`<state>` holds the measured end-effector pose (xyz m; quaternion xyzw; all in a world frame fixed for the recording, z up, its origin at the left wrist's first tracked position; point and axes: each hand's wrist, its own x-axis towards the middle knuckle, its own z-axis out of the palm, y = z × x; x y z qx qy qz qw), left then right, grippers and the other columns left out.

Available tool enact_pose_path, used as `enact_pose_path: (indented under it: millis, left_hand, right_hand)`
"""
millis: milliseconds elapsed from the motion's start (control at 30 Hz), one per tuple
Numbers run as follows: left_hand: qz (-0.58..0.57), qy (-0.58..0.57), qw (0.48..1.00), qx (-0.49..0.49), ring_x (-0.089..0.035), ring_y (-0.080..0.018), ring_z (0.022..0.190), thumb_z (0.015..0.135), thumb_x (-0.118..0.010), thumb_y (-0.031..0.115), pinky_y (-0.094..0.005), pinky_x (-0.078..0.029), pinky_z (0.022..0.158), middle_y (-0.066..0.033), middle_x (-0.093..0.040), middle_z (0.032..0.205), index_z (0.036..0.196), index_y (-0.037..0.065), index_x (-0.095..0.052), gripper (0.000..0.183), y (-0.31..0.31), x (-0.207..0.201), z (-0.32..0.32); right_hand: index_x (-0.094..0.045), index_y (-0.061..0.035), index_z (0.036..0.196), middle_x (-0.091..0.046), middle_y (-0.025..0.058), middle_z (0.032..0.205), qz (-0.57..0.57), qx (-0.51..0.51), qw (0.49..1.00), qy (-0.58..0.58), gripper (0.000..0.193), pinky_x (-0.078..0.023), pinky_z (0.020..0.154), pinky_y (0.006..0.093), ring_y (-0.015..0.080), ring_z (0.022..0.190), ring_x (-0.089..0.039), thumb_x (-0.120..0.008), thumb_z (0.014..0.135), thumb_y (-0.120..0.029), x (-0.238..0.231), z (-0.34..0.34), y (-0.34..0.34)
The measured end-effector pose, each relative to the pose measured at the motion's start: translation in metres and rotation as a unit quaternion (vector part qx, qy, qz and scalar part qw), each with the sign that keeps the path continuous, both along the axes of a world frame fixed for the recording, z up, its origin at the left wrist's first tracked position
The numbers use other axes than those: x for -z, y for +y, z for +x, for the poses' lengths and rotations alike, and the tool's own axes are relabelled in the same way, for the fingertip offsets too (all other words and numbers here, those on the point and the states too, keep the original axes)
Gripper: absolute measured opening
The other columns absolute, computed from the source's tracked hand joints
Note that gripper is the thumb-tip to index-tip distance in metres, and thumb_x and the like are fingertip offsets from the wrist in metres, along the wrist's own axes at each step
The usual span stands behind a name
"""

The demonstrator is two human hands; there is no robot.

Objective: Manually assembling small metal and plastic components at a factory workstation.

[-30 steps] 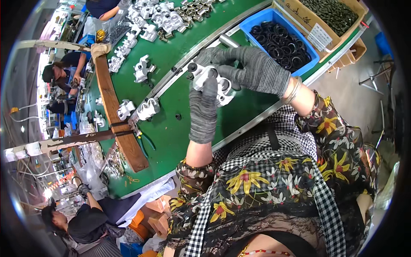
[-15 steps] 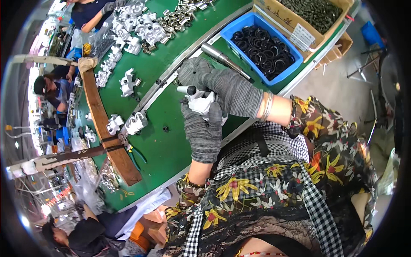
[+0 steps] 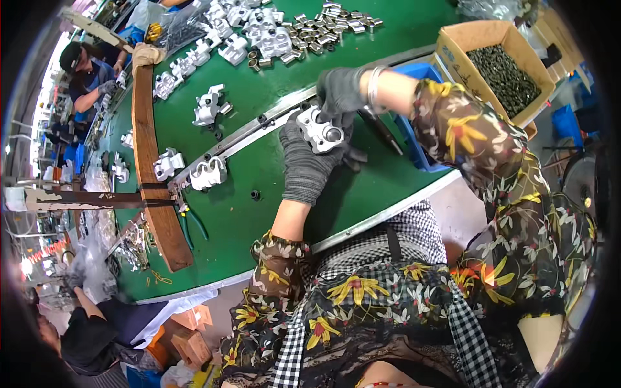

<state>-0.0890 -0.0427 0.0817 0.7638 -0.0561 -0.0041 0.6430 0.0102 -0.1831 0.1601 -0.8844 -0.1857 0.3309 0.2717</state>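
A silver casting point(image 3: 317, 134) is sitting over the near part of the green counter point(image 3: 242, 239), raised in the gloved left hand point(image 3: 301, 158), whose grip is clamping around it from the left and below. Half a second ago a dark-ended cylinder was jutting from its left side; now the casting is lying turned, with a round bore facing the camera at its lower right. The gloved right hand point(image 3: 339, 94) is overlapping the upper edge; its fingers are blurring, so I cannot tell whether that grip is closing on anything. Its forearm is now crossing higher, covering much of the blue bin point(image 3: 419, 155), whose black rings were showing plainly before. A metal rod point(image 3: 388, 137) is lying between the hands and that bin. Left of the hands, a small black fitting point(image 3: 255, 194) is resting alone, as earlier. Beyond it, a loose casting point(image 3: 208, 173) is standing near the metal rail point(image 3: 252, 132), and pliers point(image 3: 194, 226) are lying beside a wooden bar point(image 3: 147, 123). Farther out, short metal sleeves point(image 3: 323, 29) are lying heaped beside more castings point(image 3: 268, 39), while a carton point(image 3: 456, 61) is holding small dark parts.
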Motion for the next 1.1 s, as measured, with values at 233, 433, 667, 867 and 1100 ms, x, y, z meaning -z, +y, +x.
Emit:
enact_pose_path:
  millis: [233,433,667,867,1100]
  left_hand:
    - [-0.356,0.200,0.912,0.019,-0.057,-0.0185,0.099,0.064,-0.083,0.009,-0.0331,-0.052,0.082,-0.0098,-0.055,0.114,0.129,0.005,-0.035,0.081,0.010,-0.024,-0.005]
    - [-0.290,0.181,0.939,0.043,-0.056,-0.0193,0.100,0.065,-0.084,0.014,-0.0336,-0.050,0.086,-0.0102,-0.055,0.116,0.134,0.004,-0.032,0.087,-0.016,-0.026,-0.007]
    - [0.184,0.144,0.952,0.196,-0.056,-0.0203,0.101,0.066,-0.085,0.019,-0.0343,-0.048,0.091,-0.0108,-0.055,0.117,0.141,0.003,-0.027,0.096,0.076,-0.089,0.012]
    - [0.381,-0.077,0.921,0.015,-0.060,-0.0332,0.100,0.082,-0.068,0.024,-0.0398,-0.048,0.089,-0.0184,-0.058,0.119,0.129,0.009,-0.048,0.054,0.040,-0.064,0.125]
    - [0.449,-0.183,0.873,-0.057,-0.057,-0.0371,0.107,0.081,-0.062,0.020,-0.0453,-0.047,0.090,-0.0250,-0.054,0.122,0.124,0.010,-0.049,0.046,-0.015,-0.016,0.203]
  right_hand:
    - [-0.065,-0.0048,0.105,-0.069,0.0178,0.092,-0.112,-0.040,0.931,-0.344,0.026,-0.056,0.076,0.0373,0.0327,0.084,-0.067,-0.065,0.083,-0.018,-0.014,0.092,0.025]
    - [-0.062,-0.0051,0.104,-0.063,0.0188,0.104,-0.204,-0.047,0.860,-0.465,0.027,-0.051,0.086,0.0424,0.0347,0.098,-0.062,-0.064,0.078,-0.014,0.033,0.122,0.019]
    - [-0.063,-0.0029,0.106,-0.063,0.0183,0.109,-0.206,-0.029,0.886,-0.415,0.027,-0.053,0.083,0.0423,0.0331,0.100,-0.064,-0.059,0.079,-0.005,0.012,0.107,0.038]
    - [-0.064,-0.0065,0.101,-0.066,0.0169,0.099,-0.202,0.005,0.874,-0.442,0.023,-0.053,0.081,0.0435,0.0333,0.094,-0.065,-0.060,0.080,-0.014,0.042,0.114,0.019]
    - [-0.064,-0.0076,0.100,-0.066,0.0179,0.100,-0.187,-0.040,0.880,-0.436,0.028,-0.052,0.082,0.0427,0.0332,0.095,-0.064,-0.066,0.078,-0.024,0.041,0.099,-0.004]
